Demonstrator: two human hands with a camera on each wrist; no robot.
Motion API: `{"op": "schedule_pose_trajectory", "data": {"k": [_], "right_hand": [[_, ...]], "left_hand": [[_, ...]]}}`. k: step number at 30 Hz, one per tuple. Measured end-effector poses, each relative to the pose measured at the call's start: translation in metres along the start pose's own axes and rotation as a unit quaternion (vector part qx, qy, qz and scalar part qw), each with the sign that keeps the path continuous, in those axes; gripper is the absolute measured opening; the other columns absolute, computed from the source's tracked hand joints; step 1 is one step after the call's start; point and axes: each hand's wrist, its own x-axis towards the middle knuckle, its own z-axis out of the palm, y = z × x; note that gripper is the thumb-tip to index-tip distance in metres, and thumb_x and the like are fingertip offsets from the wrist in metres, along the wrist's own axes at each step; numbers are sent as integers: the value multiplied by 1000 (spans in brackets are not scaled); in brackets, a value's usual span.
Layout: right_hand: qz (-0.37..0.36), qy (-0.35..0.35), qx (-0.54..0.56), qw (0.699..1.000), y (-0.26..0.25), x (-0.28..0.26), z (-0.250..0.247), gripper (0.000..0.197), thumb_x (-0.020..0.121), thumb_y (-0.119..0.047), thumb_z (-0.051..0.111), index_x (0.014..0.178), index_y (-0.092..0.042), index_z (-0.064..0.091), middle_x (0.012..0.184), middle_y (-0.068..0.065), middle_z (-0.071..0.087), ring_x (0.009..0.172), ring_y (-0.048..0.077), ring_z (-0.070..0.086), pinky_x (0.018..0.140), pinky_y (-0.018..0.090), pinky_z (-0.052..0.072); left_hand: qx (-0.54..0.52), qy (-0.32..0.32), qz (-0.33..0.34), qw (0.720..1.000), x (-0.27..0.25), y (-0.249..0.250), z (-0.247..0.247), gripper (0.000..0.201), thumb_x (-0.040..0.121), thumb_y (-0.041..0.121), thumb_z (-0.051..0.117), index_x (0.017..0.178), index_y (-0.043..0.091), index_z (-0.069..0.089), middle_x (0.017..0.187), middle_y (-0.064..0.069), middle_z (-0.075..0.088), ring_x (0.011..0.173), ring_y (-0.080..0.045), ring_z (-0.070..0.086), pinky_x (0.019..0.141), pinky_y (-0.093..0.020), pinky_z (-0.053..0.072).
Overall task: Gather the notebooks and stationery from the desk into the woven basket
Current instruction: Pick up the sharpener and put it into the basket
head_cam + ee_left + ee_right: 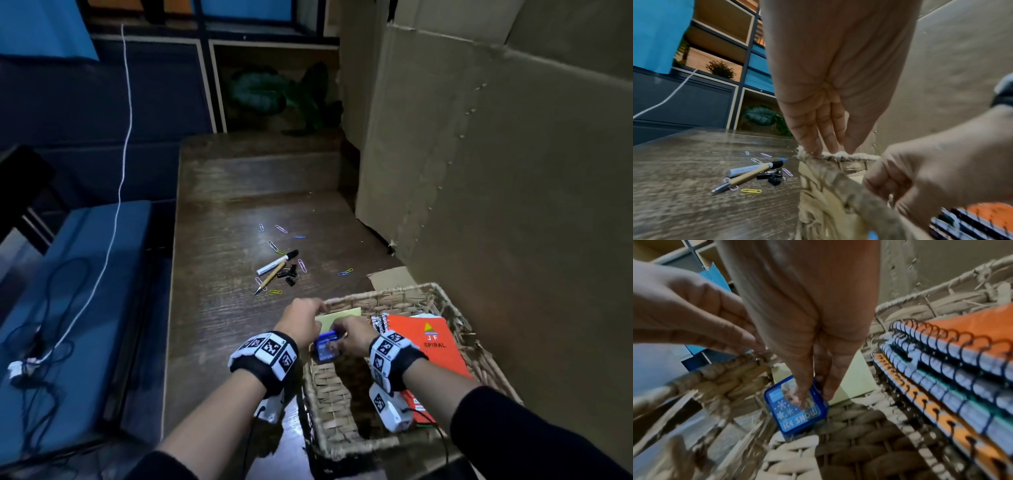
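Woven basket (346,404) sits at near right corner of the wooden desk (219,325), up against a big cardboard sheet (496,171). R hand (354,334) is down inside the basket's left half, thumb & fingers pinching a small blue box (797,407) w/ "ICE SNOW" printed on the lid; box is tilted, lower edge at or just above the woven floor, can't tell if touching. L hand (303,317) is at the basket's far-left corner, fingers straight & pointing down, tips on the rim (840,155), holding nothing. Behind the box, a pale yellow notepad (342,317) leans vs the far wall of the basket. Right half of the basket holds a stack of spiral notebooks (953,369), orange one (430,346) on top marked "JF SPIRAL", coils facing the middle. Still out on the desk, mid-table & well apart from the basket: a white marker (275,262) w/ black cap, a tan pen (270,275) lying just beside it, a clump of black binder clips (289,274) touching them, & colored paper clips (274,245) scattered around. Both wrists carry black-&-white tagged bands. Left of the desk: a blue surface (68,308) w/ a white cord (120,171) & dark cables.
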Motion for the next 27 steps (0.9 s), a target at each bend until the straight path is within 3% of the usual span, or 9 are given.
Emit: {"op": "schedule_pose_trajectory", "data": {"k": [5, 10, 13, 16, 22, 25, 27], "right_hand": [[4, 16, 6, 1000, -1, 4, 12, 25, 84, -20, 69, 105, -8, 69, 105, 12, 70, 101, 25, 64, 81, 27, 47], [12, 30, 18, 999, 1, 6, 15, 22, 83, -24, 70, 100, -10, 67, 102, 10, 70, 99, 24, 63, 81, 27, 48], [30, 52, 25, 998, 2, 5, 18, 22, 80, -24, 72, 87, -16, 53, 87, 7, 64, 84, 22, 59, 72, 28, 45], [40, 60, 37, 997, 2, 5, 19, 27, 80, -25, 69, 86, -16, 45, 84, 5, 57, 79, 21, 54, 68, 29, 41], [57, 22, -23, 998, -5, 4, 13, 30, 83, -37, 64, 78, -14, 46, 76, 4, 53, 75, 21, 49, 61, 28, 35], [88, -44, -95, 991, -12, 3, -3, 50, 80, -52, 62, 55, -13, 43, 54, 3, 42, 59, 22, 48, 48, 27, 29], [93, -81, -109, 986, -21, 2, -25, 48, 78, -51, 65, 56, -13, 47, 55, 3, 50, 53, 18, 46, 49, 25, 33]], "left_hand": [[-27, 54, -15, 998, -2, -18, -15, 33, 84, 6, 53, 113, 14, 65, 114, -8, 69, 107, -24, 64, 94, -33, 52], [-39, 64, -22, 997, -3, -31, -18, 30, 85, 7, 55, 113, 10, 66, 113, -10, 70, 108, -24, 64, 95, -34, 52], [-43, 63, -33, 996, -1, -32, -16, 29, 87, 6, 52, 110, 11, 67, 112, -9, 71, 103, -21, 66, 92, -30, 53], [-47, 58, -36, 997, 0, -32, -13, 27, 89, 7, 52, 112, 12, 66, 114, -7, 69, 103, -19, 66, 88, -25, 53], [-50, 57, -38, 996, 5, -34, -17, 30, 88, 7, 51, 115, 12, 65, 116, -7, 69, 106, -21, 64, 93, -29, 52], [-57, 56, -39, 996, 7, -39, -21, 33, 90, 5, 51, 120, 11, 62, 121, -8, 66, 110, -20, 63, 95, -29, 52], [-57, 59, -40, 996, 10, -44, -24, 35, 90, 3, 50, 122, 10, 61, 124, -7, 65, 113, -19, 62, 97, -27, 50]]}}
